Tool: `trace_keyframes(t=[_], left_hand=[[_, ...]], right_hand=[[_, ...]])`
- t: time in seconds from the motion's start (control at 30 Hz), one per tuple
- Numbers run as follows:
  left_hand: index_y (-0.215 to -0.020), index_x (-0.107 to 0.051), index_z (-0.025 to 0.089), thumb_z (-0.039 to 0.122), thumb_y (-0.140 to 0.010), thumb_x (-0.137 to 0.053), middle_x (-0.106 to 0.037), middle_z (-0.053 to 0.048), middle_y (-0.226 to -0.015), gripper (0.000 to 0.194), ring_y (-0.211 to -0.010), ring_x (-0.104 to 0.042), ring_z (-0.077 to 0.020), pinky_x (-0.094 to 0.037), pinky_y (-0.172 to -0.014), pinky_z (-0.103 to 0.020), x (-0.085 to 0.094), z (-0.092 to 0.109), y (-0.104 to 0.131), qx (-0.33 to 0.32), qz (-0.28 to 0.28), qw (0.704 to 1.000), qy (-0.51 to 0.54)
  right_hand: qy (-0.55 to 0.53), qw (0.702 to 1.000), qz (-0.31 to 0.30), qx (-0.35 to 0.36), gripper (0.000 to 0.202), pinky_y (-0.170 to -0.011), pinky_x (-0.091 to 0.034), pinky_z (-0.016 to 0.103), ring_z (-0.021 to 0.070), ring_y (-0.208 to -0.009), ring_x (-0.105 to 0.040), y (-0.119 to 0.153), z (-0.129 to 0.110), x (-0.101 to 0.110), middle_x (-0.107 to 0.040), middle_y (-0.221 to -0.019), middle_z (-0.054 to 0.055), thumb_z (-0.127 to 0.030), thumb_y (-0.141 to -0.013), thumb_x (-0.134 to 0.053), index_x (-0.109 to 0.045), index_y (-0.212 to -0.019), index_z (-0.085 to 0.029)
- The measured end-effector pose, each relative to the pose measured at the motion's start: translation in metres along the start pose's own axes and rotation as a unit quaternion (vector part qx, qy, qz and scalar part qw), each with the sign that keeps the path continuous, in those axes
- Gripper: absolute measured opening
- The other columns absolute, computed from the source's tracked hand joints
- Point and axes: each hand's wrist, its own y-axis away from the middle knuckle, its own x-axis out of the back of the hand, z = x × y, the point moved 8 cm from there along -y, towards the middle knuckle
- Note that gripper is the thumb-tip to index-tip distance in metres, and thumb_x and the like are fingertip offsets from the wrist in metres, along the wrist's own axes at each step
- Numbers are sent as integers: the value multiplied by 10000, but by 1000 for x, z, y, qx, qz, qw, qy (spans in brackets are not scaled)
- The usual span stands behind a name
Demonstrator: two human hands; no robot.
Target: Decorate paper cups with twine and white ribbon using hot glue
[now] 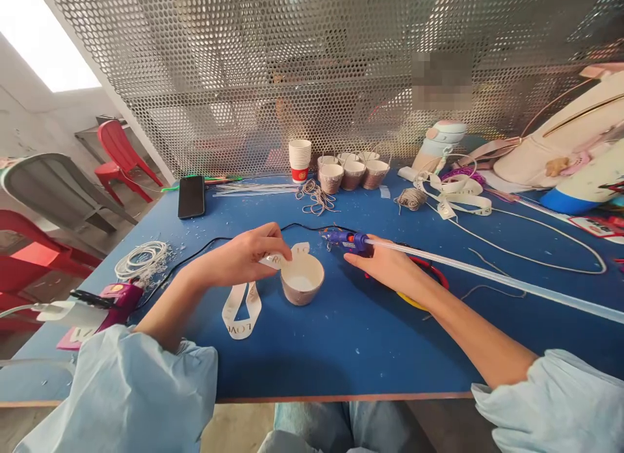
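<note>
My left hand (253, 255) is closed at the left rim of a small cup (302, 290). It pinches a white printed ribbon (242, 320), whose loop lies on the table beside the cup. A short piece of the ribbon shows at the cup's far rim. The cup stands upright, pale inside, its lower outside wrapped in brownish cord. Right of it, my right hand (385, 264) is around the rear of a purple glue gun (347, 239). Some of its fingers are hidden. A long translucent glue stick (468, 263) runs from the gun's back over my forearm.
Several cord-wrapped cups (352, 173) and a paper cup stack (299, 162) stand along the perforated metal screen (219, 95). A phone (192, 197), twine ball (411, 199) and ribbon roll (468, 203) lie around. A black cable (195, 255) crosses the table; scissors partly hide beneath my right arm.
</note>
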Motion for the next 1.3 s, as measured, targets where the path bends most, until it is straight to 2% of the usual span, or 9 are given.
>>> trace_keyframes(t=[0.2,0.37,0.57,0.7,0.83,0.93,1.03,1.17,1.3], left_hand=[[-901,-676,180,89,-769,-541,-561,-47,-984,209,-873,-584,-151,-466,-807,-270,1,6,-10,-16,7,1000,25],[-849,-659,166,77,-800,-511,-602,-56,-959,181,-861,-598,-154,-482,-775,-277,0,4,-14,-25,30,997,65],[-1170,-608,232,75,-805,-521,-606,-63,-1151,407,-947,-603,-153,-516,-800,-262,-1,2,0,-27,33,996,73],[-1352,-472,293,158,-821,-590,-566,-65,-1267,561,-984,-628,-169,-545,-817,-276,-5,-4,26,32,23,999,13],[-1334,-474,284,211,-870,-605,-495,-85,-1386,487,-1252,-526,-233,-489,-1004,-358,1,24,61,50,171,979,-103],[-1196,-555,251,136,-902,-557,-608,-64,-1182,316,-1089,-617,-163,-519,-932,-266,-14,63,79,42,261,957,-121],[-1238,-523,204,130,-922,-516,-614,-98,-1222,325,-1081,-628,-158,-545,-872,-216,-47,87,74,45,267,956,-114],[-1368,-397,119,159,-929,-498,-566,-198,-1318,452,-1148,-607,-277,-570,-894,-381,-84,86,50,71,266,945,-178],[-1223,-501,161,220,-935,-526,-634,-140,-1094,296,-941,-656,-240,-586,-780,-366,-85,73,41,74,333,928,-153]], right_hand=[[5,1000,22,5,261,-620,-425,290,235,-756,-630,0,-2,-4,-695,-843,56,-362,-840,-584,-659,-1017,-186],[16,999,45,-13,257,-615,-425,288,216,-693,-610,6,-3,2,-679,-813,46,-370,-847,-576,-629,-1025,-192],[-29,995,90,13,215,-620,-459,310,246,-738,-636,12,0,10,-682,-802,48,-410,-826,-597,-607,-934,-224],[-152,986,69,24,202,-639,-521,316,238,-750,-675,15,3,5,-701,-811,38,-411,-824,-613,-593,-931,-241],[-262,965,28,5,240,-611,-558,299,207,-710,-687,21,-4,2,-709,-830,40,-409,-829,-600,-575,-978,-222],[-277,961,20,-3,239,-564,-545,273,174,-626,-660,26,-12,5,-704,-795,35,-408,-831,-585,-571,-963,-209],[-269,963,20,5,235,-540,-531,266,159,-586,-635,28,-17,6,-704,-778,33,-418,-828,-584,-574,-934,-210],[-266,963,24,24,260,-541,-534,288,176,-588,-640,28,-13,1,-697,-744,27,-458,-826,-598,-578,-924,-218],[-281,958,38,46,296,-572,-543,323,209,-631,-663,26,-6,-5,-678,-705,19,-491,-832,-608,-573,-958,-225]])
